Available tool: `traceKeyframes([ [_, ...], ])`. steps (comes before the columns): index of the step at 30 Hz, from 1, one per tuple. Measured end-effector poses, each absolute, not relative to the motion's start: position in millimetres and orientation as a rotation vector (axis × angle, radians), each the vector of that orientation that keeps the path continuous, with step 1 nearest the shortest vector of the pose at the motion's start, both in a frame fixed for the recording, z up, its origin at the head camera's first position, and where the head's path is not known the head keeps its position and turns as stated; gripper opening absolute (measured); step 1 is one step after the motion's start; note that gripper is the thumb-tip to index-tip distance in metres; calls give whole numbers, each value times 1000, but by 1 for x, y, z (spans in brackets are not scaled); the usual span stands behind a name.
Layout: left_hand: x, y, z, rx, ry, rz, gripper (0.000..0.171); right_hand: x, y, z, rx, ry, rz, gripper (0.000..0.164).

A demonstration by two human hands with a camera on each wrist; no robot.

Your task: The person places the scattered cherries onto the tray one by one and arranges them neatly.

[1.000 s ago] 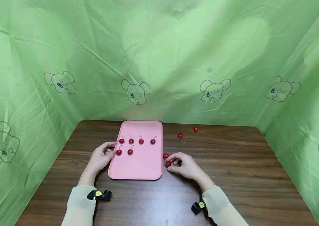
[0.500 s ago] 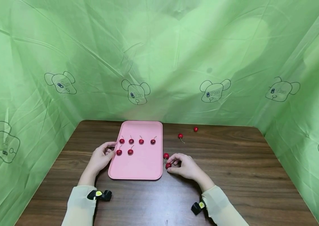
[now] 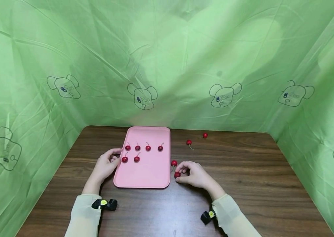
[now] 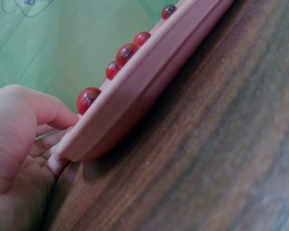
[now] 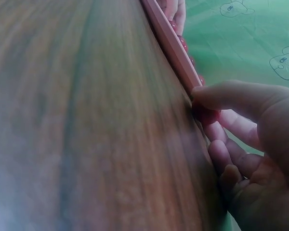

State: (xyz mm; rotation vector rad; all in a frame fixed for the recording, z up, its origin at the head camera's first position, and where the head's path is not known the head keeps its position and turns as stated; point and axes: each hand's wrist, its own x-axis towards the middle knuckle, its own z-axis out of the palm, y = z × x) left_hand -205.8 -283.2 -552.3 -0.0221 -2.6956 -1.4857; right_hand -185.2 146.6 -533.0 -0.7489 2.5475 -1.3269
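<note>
My left hand [image 3: 104, 166] grips the left rim of a pink tray [image 3: 147, 181], thumb on top and fingers at the outer side in the left wrist view. On the tray several red cherries with stems stand in two rows, one cherry [image 3: 124, 159] right beside my left thumb. Off the tray's right edge, my right hand [image 3: 195, 175] pinches a cherry [image 3: 177, 175] between thumb and fingers, low over the table. This cherry [image 5: 204, 113] is partly covered by the thumb in the right wrist view. Just behind it lies another cherry [image 3: 174, 163], stem toward me.
Farther back on the brown wooden table [image 3: 244, 171] are two more loose cherries, one nearer [image 3: 189, 142] and one farther [image 3: 204, 135]. A green curtain [image 3: 181, 65] with bear-like outlines hangs along the table's back and sides.
The pinched cherry has shifted slightly toward me and to the right, away from the cherry behind it. My left hand and the tray stay put.
</note>
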Motion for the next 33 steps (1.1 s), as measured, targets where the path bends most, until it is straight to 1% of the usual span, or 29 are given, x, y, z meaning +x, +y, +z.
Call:
traceKeyframes([
  [14,-206,-283,-552,-5,-2698,-1516,39,-186,150,-529,-732,2500,-1313,25],
  [23,-205,-283,-551,-12,-2687,-1522,39,-190,158,-530,-744,2418,-1351,29],
  [33,-205,-282,-551,-27,-2684,-1515,38,-191,166,-524,-724,2357,-1334,29],
])
